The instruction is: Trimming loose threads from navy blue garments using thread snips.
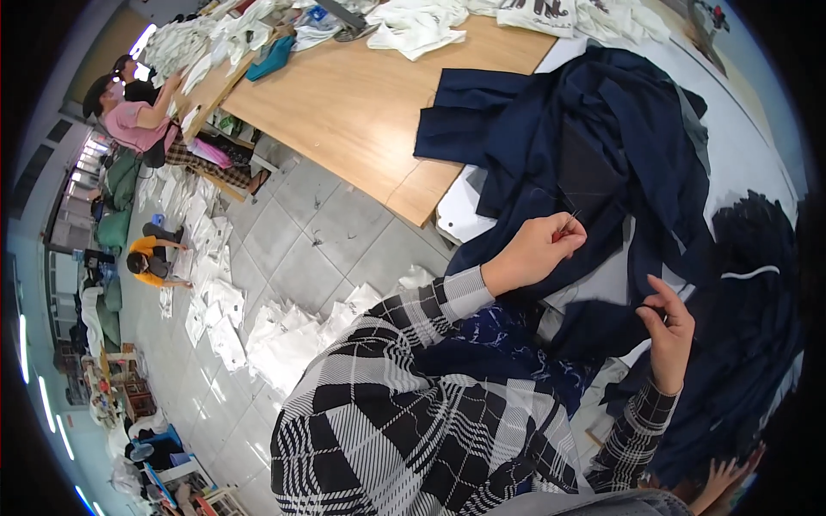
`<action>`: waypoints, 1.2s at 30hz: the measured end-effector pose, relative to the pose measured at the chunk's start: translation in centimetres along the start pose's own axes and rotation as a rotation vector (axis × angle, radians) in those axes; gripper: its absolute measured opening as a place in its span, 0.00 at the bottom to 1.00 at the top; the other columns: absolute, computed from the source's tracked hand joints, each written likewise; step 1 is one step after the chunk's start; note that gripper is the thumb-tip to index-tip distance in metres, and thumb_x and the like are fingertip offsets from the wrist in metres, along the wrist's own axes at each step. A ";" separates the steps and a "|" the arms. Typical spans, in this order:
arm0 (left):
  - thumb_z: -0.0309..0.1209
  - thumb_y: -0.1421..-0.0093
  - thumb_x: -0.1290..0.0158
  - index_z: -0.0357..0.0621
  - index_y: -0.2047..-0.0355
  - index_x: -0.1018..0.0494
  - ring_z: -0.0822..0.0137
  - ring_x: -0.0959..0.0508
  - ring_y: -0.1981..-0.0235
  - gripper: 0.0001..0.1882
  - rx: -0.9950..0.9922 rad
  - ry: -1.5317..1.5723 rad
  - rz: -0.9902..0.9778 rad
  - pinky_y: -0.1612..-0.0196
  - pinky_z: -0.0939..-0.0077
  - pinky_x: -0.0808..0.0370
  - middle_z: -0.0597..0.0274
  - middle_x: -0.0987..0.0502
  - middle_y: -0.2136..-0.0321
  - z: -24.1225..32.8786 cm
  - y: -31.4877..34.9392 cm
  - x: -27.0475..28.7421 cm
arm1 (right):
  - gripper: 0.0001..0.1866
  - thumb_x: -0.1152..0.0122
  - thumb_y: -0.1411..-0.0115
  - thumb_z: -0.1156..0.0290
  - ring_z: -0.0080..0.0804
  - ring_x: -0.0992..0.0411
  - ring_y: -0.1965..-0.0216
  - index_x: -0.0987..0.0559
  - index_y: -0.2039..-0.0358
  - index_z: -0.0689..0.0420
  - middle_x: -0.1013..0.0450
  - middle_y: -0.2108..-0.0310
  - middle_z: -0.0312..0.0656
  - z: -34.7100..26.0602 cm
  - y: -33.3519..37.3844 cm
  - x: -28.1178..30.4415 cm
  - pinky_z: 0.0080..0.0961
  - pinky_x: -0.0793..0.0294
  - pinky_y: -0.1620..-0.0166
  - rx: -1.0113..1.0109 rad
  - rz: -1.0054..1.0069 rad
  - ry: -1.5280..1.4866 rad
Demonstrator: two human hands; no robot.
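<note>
My left hand is closed around a small tool with thin pointed tips and a bit of red; it looks like thread snips, mostly hidden by the fingers. Beneath it spreads a heap of navy cloth pieces on the table. To the right, my right hand pinches the edge of a dark navy cloth piece between thumb and forefinger. That piece hangs toward my lap, over blue patterned fabric.
A wooden tabletop extends left, with white garments and a teal cloth at its far side. More dark cloth is piled right, near another person's hand. White bundles cover the floor; several people work at left.
</note>
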State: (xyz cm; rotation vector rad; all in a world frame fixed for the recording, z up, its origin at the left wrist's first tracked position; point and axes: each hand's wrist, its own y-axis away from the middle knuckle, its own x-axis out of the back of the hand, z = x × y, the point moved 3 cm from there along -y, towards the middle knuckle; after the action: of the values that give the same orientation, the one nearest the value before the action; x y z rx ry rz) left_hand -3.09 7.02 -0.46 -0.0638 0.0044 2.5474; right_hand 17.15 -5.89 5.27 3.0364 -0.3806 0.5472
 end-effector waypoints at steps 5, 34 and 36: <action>0.28 0.53 0.37 0.38 0.54 0.31 0.83 0.34 0.74 0.25 -0.153 0.069 -0.208 0.69 0.89 0.35 0.69 0.27 0.64 2.1 2.9 -3.2 | 0.13 0.41 0.53 0.84 0.22 0.32 0.70 0.23 0.64 0.62 0.28 0.73 0.36 -2.5 -1.4 -3.3 0.17 0.34 0.65 0.077 -0.182 0.115; 0.23 0.46 0.44 0.37 0.69 0.27 0.84 0.36 0.79 0.05 0.436 -0.427 -0.328 0.77 0.88 0.39 0.73 0.30 0.80 2.2 6.2 11.4 | 0.08 0.41 0.43 0.75 0.20 0.30 0.64 0.25 0.63 0.63 0.26 0.65 0.35 4.5 -8.0 8.1 0.16 0.31 0.57 0.343 1.094 -0.690; 0.22 0.47 0.45 0.37 0.67 0.26 0.85 0.38 0.81 0.06 0.253 -0.599 -0.203 0.79 0.88 0.41 0.73 0.31 0.82 3.4 4.0 10.9 | 0.08 0.42 0.42 0.74 0.18 0.31 0.65 0.24 0.64 0.64 0.26 0.65 0.34 2.5 -5.5 8.2 0.15 0.32 0.58 0.397 1.070 -0.570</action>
State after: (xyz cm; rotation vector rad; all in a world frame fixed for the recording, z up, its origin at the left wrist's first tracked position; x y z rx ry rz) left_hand -14.53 9.81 2.36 0.7542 0.0819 2.2505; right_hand 26.77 -2.67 5.82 3.0096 -2.1713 -0.3402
